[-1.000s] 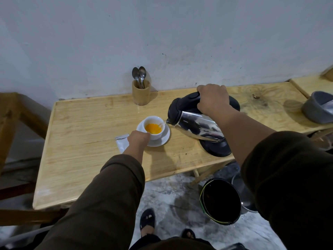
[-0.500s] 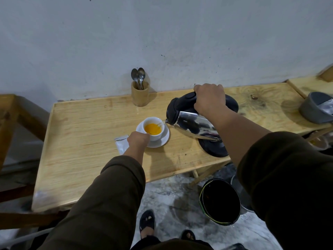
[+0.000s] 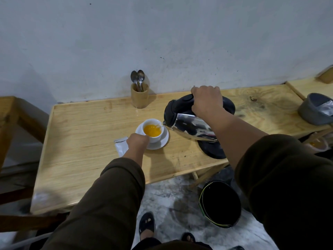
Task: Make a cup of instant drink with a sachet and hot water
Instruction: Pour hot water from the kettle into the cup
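A white cup (image 3: 156, 137) holding orange liquid stands on a white saucer (image 3: 162, 140) in the middle of the wooden table (image 3: 86, 141). My left hand (image 3: 137, 140) grips the cup's near-left side. My right hand (image 3: 207, 101) holds the black handle of a steel kettle (image 3: 189, 124), tilted left with its spout at the cup's right rim; a thin stream runs into the cup. A silver sachet (image 3: 121, 146) lies flat just left of my left hand.
A wooden holder with spoons (image 3: 139, 95) stands by the wall. The black kettle base (image 3: 212, 148) sits under the kettle near the table's front edge. A grey bowl (image 3: 315, 109) is at the far right. A black bucket (image 3: 220, 203) stands on the floor.
The orange liquid in the cup has risen slightly as water keeps pouring. Both hands and the kettle stay almost where they were.
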